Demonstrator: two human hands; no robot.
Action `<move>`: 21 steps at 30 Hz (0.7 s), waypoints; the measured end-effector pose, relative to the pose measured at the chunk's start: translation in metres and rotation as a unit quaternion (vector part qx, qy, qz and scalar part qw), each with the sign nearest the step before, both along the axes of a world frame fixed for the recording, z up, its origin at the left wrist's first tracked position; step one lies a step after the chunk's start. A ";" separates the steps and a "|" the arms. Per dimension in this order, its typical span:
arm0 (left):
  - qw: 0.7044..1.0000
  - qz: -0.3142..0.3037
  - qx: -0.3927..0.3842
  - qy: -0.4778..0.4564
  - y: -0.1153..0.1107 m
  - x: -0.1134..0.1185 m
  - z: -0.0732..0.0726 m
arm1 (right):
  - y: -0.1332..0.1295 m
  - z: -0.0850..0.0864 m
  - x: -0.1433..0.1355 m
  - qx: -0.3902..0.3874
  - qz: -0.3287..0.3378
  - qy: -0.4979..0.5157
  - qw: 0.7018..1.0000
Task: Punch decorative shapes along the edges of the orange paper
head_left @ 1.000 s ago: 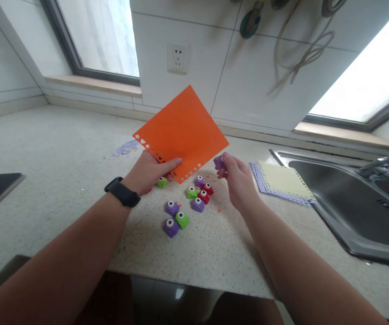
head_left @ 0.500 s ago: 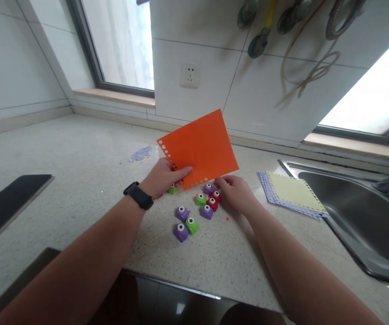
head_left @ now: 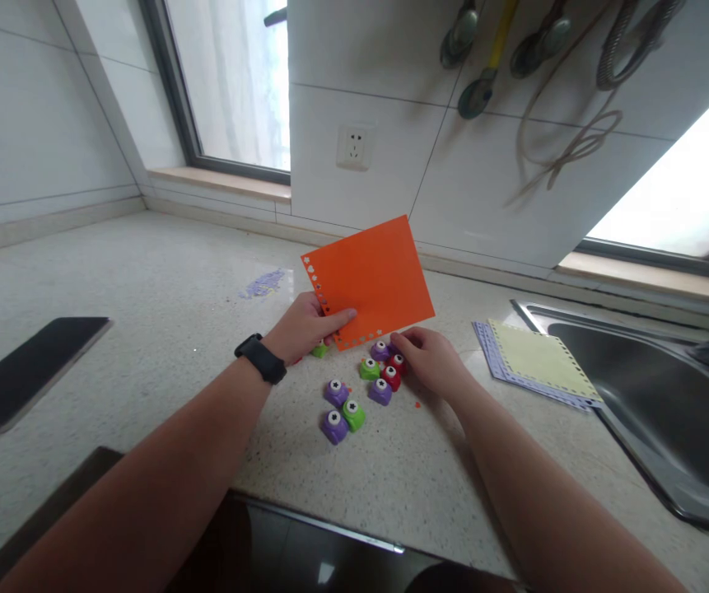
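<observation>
So the orange paper (head_left: 375, 284) is tilted up over the counter (head_left: 174, 272), left of the sink (head_left: 669, 420), with the left hand (head_left: 305, 324) clamped on its punched edge, thumb on top. Right hand (head_left: 431, 358), nearer the sink, is down by the little hole punches (head_left: 380, 390), fingers bunched together. Can't tell if they're gripping one. Pale sheets (head_left: 539, 358) are stacked right beside the sink.

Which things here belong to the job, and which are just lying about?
Belonging, it seems:
orange sheet, in the left hand
small punches, beside the right hand
punched yellow sheet, on lilac sheets

Just lying about:
dark flat object
lilac and yellow scraps
</observation>
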State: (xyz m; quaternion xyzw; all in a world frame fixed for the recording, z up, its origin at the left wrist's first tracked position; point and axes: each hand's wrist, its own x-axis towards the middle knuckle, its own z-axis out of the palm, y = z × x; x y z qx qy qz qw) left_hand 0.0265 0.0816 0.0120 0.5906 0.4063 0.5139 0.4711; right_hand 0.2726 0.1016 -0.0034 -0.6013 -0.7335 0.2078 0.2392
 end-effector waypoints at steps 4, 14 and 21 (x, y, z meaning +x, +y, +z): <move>1.000 -0.008 0.003 -0.009 0.000 0.000 0.000 | -0.001 0.000 -0.001 -0.005 0.010 0.001 1.000; 0.999 -0.028 0.004 -0.015 0.002 0.000 -0.001 | -0.002 -0.001 -0.002 -0.008 0.045 0.002 0.999; 0.997 -0.050 0.005 -0.056 -0.001 0.003 0.003 | -0.005 0.000 -0.005 0.010 0.068 -0.021 0.997</move>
